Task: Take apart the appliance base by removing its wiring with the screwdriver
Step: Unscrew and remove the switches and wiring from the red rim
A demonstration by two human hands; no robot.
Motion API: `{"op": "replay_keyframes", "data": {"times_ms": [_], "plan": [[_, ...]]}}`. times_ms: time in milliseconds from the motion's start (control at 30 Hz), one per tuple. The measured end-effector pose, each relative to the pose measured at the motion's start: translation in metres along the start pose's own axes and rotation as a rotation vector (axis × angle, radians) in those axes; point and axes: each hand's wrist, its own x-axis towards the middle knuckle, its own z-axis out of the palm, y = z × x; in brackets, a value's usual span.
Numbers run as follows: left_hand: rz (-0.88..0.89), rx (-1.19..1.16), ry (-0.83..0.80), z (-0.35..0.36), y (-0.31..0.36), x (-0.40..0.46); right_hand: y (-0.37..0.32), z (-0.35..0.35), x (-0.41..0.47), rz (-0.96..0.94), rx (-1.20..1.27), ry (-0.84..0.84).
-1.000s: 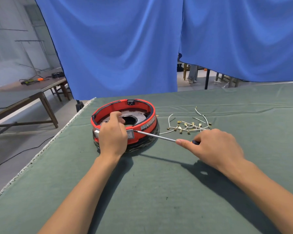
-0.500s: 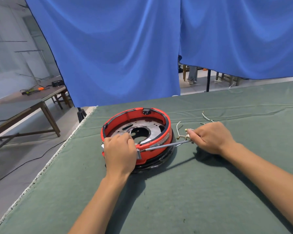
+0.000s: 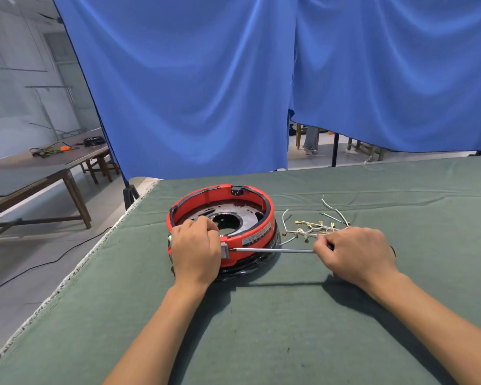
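Red appliance base [image 3: 261, 218] on green table cloth [image 3: 261, 329], steadied by left hand [image 3: 196, 252] curled over near rim. Screwdriver [image 3: 272, 250] grasped in right hand [image 3: 356, 255], tip at side bracket; better kept level, pressed straight. Removed wiring [image 3: 311, 229] just beside.

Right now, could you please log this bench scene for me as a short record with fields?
surface: green cloth over the table
appliance base: red ring with a dark metal plate inside, lying flat
left hand: left hand grips the near rim of the ring
right hand: right hand holds the screwdriver
screwdriver: shaft level, tip at the ring's outer wall beside the left hand
wiring: loose white wires with brass ends on the cloth, right of the ring
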Motion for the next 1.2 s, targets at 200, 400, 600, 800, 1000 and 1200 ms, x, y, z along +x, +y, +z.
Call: {"op": "replay_keyframes", "data": {"times_ms": [200,400,600,800,1000,1200], "plan": [[0.093,0.078,-0.010,-0.004,0.003,-0.001,-0.005,-0.011,-0.006,0.090,-0.139,-0.126],[0.089,0.091,-0.048,-0.003,0.004,-0.002,-0.003,-0.016,0.006,0.044,-0.198,-0.084],[0.099,0.133,-0.046,-0.001,0.005,-0.001,0.002,-0.015,0.032,-0.059,-0.162,-0.048],[0.104,0.144,-0.040,-0.002,0.005,0.000,0.003,-0.011,0.058,-0.192,-0.114,0.020],[0.070,0.117,-0.054,-0.002,0.004,0.001,-0.002,-0.018,0.096,-0.353,-0.131,0.061],[0.084,0.100,-0.040,-0.002,0.001,-0.001,0.000,-0.024,0.094,-0.402,-0.150,0.048]]}}
